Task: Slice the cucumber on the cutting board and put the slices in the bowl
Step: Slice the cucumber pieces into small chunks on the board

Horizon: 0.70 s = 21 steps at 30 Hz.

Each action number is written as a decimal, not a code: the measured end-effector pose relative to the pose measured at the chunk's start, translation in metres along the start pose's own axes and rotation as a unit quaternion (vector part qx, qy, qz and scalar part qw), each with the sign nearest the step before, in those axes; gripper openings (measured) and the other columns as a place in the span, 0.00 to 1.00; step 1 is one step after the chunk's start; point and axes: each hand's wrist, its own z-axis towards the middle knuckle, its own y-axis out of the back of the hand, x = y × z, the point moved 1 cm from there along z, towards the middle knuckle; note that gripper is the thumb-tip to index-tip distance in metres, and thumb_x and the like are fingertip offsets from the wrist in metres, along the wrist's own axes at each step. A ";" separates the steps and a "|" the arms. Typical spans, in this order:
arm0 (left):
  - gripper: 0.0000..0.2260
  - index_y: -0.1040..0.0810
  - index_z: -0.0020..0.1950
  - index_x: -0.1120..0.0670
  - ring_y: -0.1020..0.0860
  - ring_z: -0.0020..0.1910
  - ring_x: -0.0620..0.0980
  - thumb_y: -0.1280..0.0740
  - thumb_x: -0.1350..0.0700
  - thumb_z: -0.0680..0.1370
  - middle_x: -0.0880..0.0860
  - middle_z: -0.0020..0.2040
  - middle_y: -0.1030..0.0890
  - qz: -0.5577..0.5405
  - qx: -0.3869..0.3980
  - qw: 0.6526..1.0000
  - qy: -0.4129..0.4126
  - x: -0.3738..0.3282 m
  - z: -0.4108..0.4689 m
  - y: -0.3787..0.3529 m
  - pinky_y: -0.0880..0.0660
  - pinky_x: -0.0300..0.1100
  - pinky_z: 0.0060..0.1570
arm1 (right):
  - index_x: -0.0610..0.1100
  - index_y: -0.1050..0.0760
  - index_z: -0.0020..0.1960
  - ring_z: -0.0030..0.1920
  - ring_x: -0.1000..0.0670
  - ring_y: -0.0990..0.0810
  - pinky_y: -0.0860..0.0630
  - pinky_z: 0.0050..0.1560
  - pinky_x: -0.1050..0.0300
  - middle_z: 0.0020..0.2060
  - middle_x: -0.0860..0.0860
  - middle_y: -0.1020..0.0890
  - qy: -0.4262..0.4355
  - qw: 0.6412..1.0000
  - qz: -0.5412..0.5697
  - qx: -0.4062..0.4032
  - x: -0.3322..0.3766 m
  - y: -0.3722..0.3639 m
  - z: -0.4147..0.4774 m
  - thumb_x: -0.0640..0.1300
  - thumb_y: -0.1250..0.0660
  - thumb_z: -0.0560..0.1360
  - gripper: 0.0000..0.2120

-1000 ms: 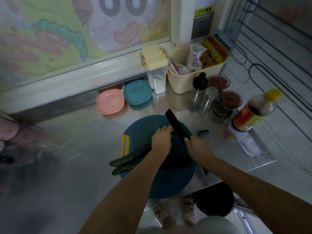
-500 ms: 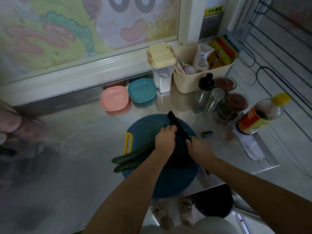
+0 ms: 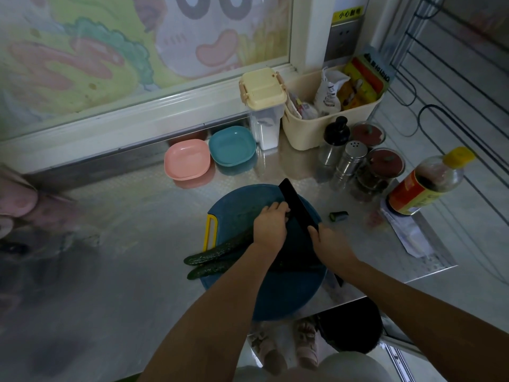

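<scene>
A round blue cutting board (image 3: 237, 205) with a yellow handle lies on the steel counter. Two dark green cucumbers (image 3: 217, 250) lie across its left side, their ends sticking out past the board's edge. My left hand (image 3: 271, 226) presses down on the upper cucumber with curled fingers, hiding its right part. My right hand (image 3: 329, 242) grips the handle of a black knife (image 3: 296, 204), whose blade stands right beside my left fingertips. A pink bowl (image 3: 187, 162) and a teal bowl (image 3: 232, 144) sit behind the board.
A cut cucumber end (image 3: 338, 216) lies right of the board. Behind it stand a shaker (image 3: 349, 164), spice jars (image 3: 381, 169) and a sauce bottle (image 3: 427, 183). A cream basket (image 3: 330, 125) and a lidded container (image 3: 264, 106) stand at the back. The counter edge runs just below the board.
The knife blade has come closer to my left fingertips over the cucumber. Both hands stay in about the same place on the board.
</scene>
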 end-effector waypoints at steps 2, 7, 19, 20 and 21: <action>0.08 0.25 0.56 0.57 0.26 0.51 0.55 0.37 0.62 0.78 0.55 0.52 0.22 0.007 0.013 1.000 0.006 0.000 0.001 0.001 0.32 0.45 0.41 | 0.44 0.38 0.37 0.27 0.58 0.37 0.41 0.24 0.63 0.28 0.53 0.35 0.002 1.000 0.007 -0.002 0.000 0.001 -0.001 0.46 0.48 0.82 0.16; 0.09 0.25 0.58 0.55 0.27 0.52 0.53 0.38 0.60 0.78 0.53 0.54 0.23 0.004 0.025 1.000 0.016 0.001 0.001 0.002 0.33 0.43 0.43 | 0.40 0.35 0.42 0.27 0.56 0.35 0.42 0.24 0.64 0.28 0.52 0.33 -0.004 1.000 0.022 0.007 0.004 0.002 -0.004 0.47 0.49 0.82 0.14; 0.09 0.26 0.58 0.55 0.27 0.53 0.52 0.39 0.60 0.79 0.53 0.54 0.23 0.004 0.034 0.999 0.024 0.000 0.001 0.002 0.34 0.42 0.44 | 0.39 0.34 0.44 0.30 0.51 0.31 0.39 0.28 0.57 0.29 0.51 0.32 -0.010 0.998 0.047 0.033 0.008 0.006 -0.006 0.47 0.50 0.82 0.15; 0.09 0.26 0.58 0.55 0.27 0.53 0.52 0.39 0.60 0.79 0.53 0.54 0.23 0.004 0.034 0.999 0.025 0.000 0.001 0.002 0.34 0.42 0.45 | 0.39 0.34 0.44 0.32 0.49 0.30 0.38 0.30 0.56 0.30 0.51 0.32 -0.008 0.998 0.046 0.036 0.008 0.006 -0.006 0.47 0.50 0.82 0.14; 0.09 0.26 0.58 0.55 0.27 0.53 0.53 0.39 0.61 0.79 0.53 0.54 0.23 0.003 0.034 0.999 0.026 0.000 0.001 0.002 0.33 0.42 0.45 | 0.39 0.33 0.45 0.35 0.48 0.29 0.38 0.33 0.56 0.30 0.51 0.31 -0.006 0.998 0.042 0.038 0.008 0.007 -0.006 0.47 0.50 0.82 0.14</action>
